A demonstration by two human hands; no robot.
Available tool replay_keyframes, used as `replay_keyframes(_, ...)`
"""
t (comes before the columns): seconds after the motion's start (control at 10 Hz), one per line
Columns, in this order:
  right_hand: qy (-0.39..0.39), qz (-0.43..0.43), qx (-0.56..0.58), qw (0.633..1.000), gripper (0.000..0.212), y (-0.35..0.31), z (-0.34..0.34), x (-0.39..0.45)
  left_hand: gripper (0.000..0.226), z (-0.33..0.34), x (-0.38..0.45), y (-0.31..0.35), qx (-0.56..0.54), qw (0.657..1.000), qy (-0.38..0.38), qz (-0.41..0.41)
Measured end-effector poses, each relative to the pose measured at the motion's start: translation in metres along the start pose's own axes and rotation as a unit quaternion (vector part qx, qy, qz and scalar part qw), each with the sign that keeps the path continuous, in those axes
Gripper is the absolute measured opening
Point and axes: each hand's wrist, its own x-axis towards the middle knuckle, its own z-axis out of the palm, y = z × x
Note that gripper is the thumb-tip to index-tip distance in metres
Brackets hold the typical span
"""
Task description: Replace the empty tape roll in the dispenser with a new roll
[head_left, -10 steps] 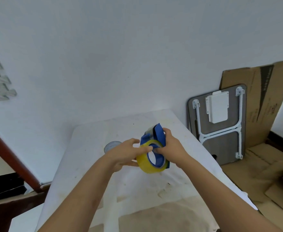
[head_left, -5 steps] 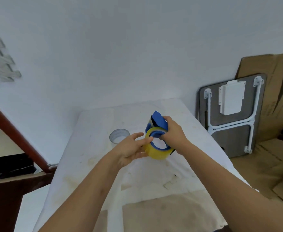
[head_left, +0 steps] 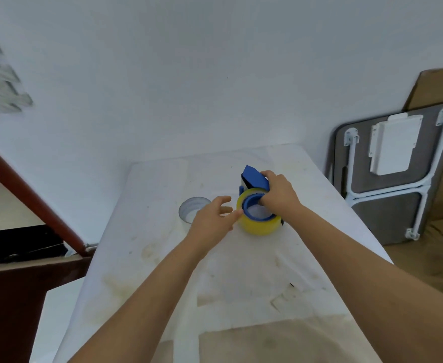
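Centrally in the frame, the right hand [head_left: 278, 195] has its grip closed around the blue tape dispenser [head_left: 254, 179], whose hub carries the yellow tape roll [head_left: 258, 226]. Left hand [head_left: 212, 218], fingers spread, touches the roll's rim; a clear empty roll [head_left: 193, 212] lies left on the bench [head_left: 162, 258].

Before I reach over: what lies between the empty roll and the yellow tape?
Only the left hand, its fingers touching the yellow tape, beside the empty roll, in the head view.
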Motion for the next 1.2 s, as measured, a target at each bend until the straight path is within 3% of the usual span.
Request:
replay_keyframes(0.1, -0.009, -0.005, -0.025, 1.0, 0.066, -0.002, 0.005, 0.015, 0.043, -0.013, 0.005, -0.001, 0.157, 0.983, 0.061, 0.079)
replay_keyframes(0.2, -0.02, -0.005, -0.025, 0.999, 0.065, -0.003, 0.013, 0.023, 0.044, -0.025, 0.013, -0.011, 0.294, 0.941, 0.102, 0.134)
replay_keyframes(0.3, -0.021, -0.007, -0.045, 0.999, 0.066, -0.002, 0.019, 0.029, 0.051, -0.034, 0.017, -0.025, 0.398, 0.902, 0.099, 0.136)
replay_keyframes(0.5, -0.043, 0.004, -0.088, 0.995, 0.075, -0.001, 0.022, 0.034, 0.059, -0.027, 0.031, -0.041, 0.396, 0.894, 0.105, 0.182)
replay_keyframes(0.9, -0.075, 0.025, -0.07, 0.994, 0.087, -0.01, -0.009, 0.01, 0.06, -0.027, 0.034, -0.027, 0.397, 0.898, 0.091, 0.168)
replay_keyframes(1.2, -0.009, -0.016, -0.078, 0.997, 0.057, -0.029, -0.05, -0.038, 0.049, -0.046, -0.012, 0.02, 0.41, 0.885, 0.118, 0.187)
